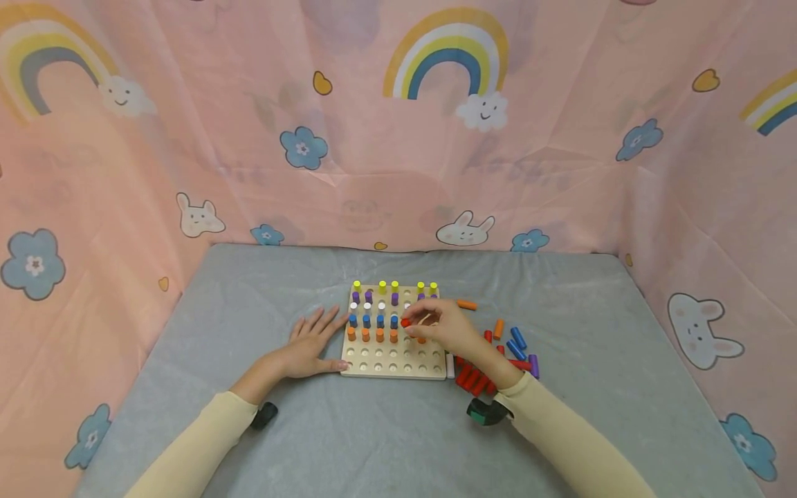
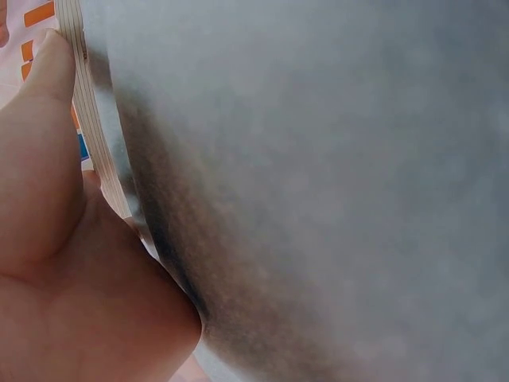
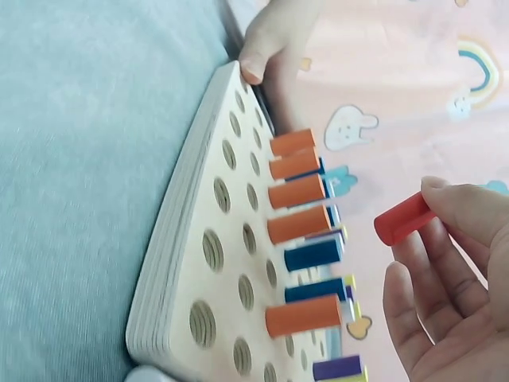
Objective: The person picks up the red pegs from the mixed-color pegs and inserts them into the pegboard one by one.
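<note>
My right hand (image 1: 445,328) pinches a red peg (image 3: 404,220) between thumb and fingertips, above the wooden pegboard (image 1: 400,360). In the right wrist view, the peg is tilted and apart from the board. My left hand (image 1: 308,348) lies with fingers spread along the board's left side, its thumb resting on the near left corner. Rows of yellow pegs (image 1: 382,287), purple pegs (image 1: 395,299), white pegs (image 1: 367,308), blue pegs (image 1: 366,321) and orange pegs (image 1: 380,335) stand upright in the holes, with some gaps. The two nearest rows show bare holes.
Right of the board lie loose red pegs (image 1: 471,380), partly hidden by my right forearm. Near them are blue pegs (image 1: 519,337), a purple peg (image 1: 533,365), an orange peg (image 1: 499,328) and a white peg (image 1: 451,366). A grey cloth (image 1: 299,436) covers the table; printed pink curtains (image 1: 373,194) surround it.
</note>
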`<act>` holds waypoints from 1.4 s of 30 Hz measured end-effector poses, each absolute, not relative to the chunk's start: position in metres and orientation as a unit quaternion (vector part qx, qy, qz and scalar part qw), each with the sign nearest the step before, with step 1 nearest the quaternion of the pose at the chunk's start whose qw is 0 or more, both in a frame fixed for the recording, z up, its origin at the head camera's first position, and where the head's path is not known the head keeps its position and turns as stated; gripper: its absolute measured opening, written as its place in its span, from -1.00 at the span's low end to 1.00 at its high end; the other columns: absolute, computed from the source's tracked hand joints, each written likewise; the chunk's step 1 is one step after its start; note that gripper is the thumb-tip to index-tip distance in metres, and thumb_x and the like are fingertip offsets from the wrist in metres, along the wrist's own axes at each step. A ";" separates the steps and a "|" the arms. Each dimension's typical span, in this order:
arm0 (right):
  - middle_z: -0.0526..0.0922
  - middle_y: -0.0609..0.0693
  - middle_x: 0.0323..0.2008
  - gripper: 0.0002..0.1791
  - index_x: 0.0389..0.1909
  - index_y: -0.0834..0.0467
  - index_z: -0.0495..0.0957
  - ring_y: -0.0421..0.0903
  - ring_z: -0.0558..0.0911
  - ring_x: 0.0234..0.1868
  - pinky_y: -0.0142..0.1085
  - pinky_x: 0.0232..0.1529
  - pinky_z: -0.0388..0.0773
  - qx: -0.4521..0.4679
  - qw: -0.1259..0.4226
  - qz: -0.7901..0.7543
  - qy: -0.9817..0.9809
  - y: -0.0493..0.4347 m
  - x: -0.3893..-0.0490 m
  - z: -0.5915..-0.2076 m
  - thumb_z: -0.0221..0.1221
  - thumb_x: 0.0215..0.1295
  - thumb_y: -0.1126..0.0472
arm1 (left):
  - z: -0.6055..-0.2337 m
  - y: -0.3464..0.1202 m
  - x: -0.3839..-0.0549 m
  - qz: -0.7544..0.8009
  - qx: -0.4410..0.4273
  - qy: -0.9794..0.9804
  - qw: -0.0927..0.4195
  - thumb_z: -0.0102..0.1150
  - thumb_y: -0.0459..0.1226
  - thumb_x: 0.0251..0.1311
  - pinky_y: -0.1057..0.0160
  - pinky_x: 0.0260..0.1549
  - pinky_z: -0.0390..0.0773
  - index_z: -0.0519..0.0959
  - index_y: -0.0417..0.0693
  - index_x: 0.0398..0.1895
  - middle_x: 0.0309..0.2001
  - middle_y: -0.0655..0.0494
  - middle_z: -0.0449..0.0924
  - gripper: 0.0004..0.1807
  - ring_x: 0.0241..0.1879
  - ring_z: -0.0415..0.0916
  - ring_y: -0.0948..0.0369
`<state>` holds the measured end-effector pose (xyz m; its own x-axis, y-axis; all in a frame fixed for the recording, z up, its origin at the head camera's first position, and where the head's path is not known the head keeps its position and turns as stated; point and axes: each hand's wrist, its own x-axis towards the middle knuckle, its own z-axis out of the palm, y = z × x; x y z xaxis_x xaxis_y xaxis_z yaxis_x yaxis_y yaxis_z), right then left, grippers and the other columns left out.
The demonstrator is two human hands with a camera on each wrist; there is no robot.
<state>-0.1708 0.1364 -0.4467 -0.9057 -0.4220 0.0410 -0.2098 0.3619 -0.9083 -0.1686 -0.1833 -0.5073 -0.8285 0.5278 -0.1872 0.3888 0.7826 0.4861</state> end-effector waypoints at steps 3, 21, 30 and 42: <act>0.71 0.12 -0.22 -0.80 -0.15 0.14 0.69 -0.14 0.61 -0.22 -0.33 -0.18 0.58 -0.199 0.101 -0.535 0.815 0.130 -0.171 -0.448 0.37 0.20 0.22 | -0.507 -0.183 -0.168 0.221 0.246 0.931 0.157 0.18 0.28 0.17 -0.37 0.44 -0.38 -0.14 0.20 0.62 0.64 -0.01 -0.32 0.08 0.60 -0.45 -0.16; 0.74 0.10 -0.24 -0.80 -0.17 0.14 0.70 -0.25 0.62 -0.27 -0.39 -0.23 0.59 -0.240 0.099 -0.542 0.799 0.097 -0.169 -0.463 0.39 0.17 0.25 | -0.495 -0.180 -0.164 0.231 0.249 0.925 0.168 0.12 0.34 0.16 -0.42 0.40 -0.36 -0.11 0.13 0.62 0.62 -0.13 -0.29 0.09 0.58 -0.42 -0.26; 0.73 0.03 -0.20 -0.82 -0.15 0.08 0.68 -0.21 0.64 -0.20 -0.36 -0.18 0.58 -0.250 0.116 -0.540 0.795 0.085 -0.166 -0.468 0.35 0.23 0.22 | -0.491 -0.180 -0.164 0.221 0.245 0.929 0.169 0.20 0.24 0.19 -0.44 0.40 -0.31 -0.08 0.10 0.61 0.62 -0.14 -0.27 0.05 0.58 -0.40 -0.26; 0.73 -0.01 -0.19 -0.80 -0.13 0.17 0.68 -0.17 0.66 -0.20 -0.37 -0.25 0.59 -0.283 0.084 -0.514 0.805 0.071 -0.162 -0.471 0.34 0.22 0.27 | -0.490 -0.178 -0.163 0.211 0.242 0.932 0.168 0.21 0.19 0.21 -0.43 0.41 -0.29 -0.07 0.08 0.61 0.62 -0.13 -0.25 0.03 0.59 -0.38 -0.25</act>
<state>-0.1622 0.0707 -0.4705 -0.8255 -0.5422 0.1565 -0.3700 0.3106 -0.8756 -0.1629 -0.1783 -0.4895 -0.8262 0.5226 -0.2105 0.3813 0.7937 0.4741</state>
